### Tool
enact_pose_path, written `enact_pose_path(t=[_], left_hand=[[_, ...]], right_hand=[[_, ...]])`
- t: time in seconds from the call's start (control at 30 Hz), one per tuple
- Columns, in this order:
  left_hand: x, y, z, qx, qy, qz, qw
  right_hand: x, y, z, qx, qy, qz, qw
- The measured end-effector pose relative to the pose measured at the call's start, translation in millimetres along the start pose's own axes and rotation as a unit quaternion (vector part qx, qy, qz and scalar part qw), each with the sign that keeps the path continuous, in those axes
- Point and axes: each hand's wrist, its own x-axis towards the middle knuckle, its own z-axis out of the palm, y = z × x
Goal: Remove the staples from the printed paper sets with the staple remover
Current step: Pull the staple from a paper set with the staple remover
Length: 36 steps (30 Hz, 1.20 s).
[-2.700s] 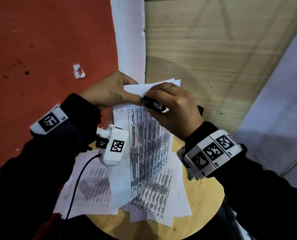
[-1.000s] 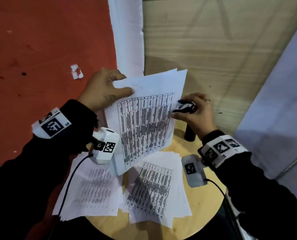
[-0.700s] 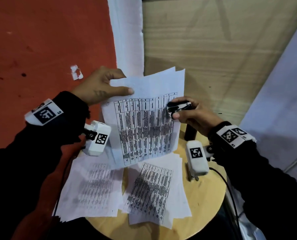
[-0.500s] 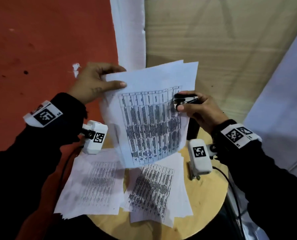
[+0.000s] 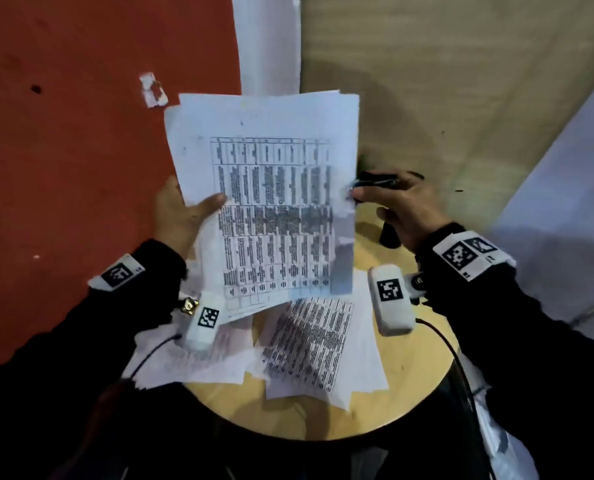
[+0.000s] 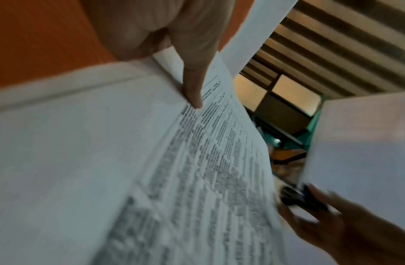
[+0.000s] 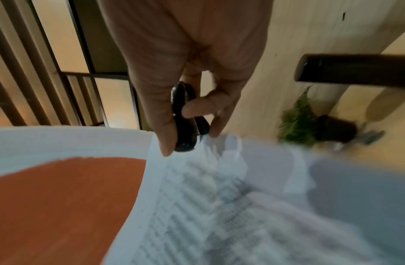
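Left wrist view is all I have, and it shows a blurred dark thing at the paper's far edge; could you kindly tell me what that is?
Observer: It is the staple remover, pinched between the thumb and fingers of the right hand, beside the edge of the held paper set.
Operator: Thank you. Is anything below the paper?
Observer: Yes, a round wooden table with more printed sheets lying on it.
Operator: And beyond the right hand?
Observer: A small potted plant shows there, blurred.
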Motion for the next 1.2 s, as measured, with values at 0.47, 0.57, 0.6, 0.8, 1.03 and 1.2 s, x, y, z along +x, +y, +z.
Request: enact_pose_path(t=[0.47,0.57,0.6,0.8,1.03,1.2], left_hand=[[-7.0,-220.5,-109.8,0.442,-0.055,-0.339,0.829],[-15.1,-235.6,-103.1,0.444,-0.047,-0.337,0.829],[-14.7,-242.7,-104.2,0.445,-0.043,-0.339,0.828],[6.5,-262.5,-99.8,0.543,-0.050,-0.336,0.768],[-13.3,-239.4,35.9,0.476,-0.222,-0.178,0.832],[-46.6,-252.8,109.3,0.521,-0.294,-0.293,0.746]], right_hand=[[-32.3,270.8,-63.0,-0.124,0.036,0.324,0.937],[-39.6,292.5,-66.2,-0.140,-0.018,0.285,0.948],[-40.7,296.0,-65.9,-0.142,-0.033,0.271,0.952],[-38.0,297.9,-70.2,-0.138,-0.044,0.257,0.956],[-34.0,290.7,-63.1,-0.147,0.006,0.291,0.945],[-34.6,287.8,-62.3,-0.123,0.028,0.292,0.948]])
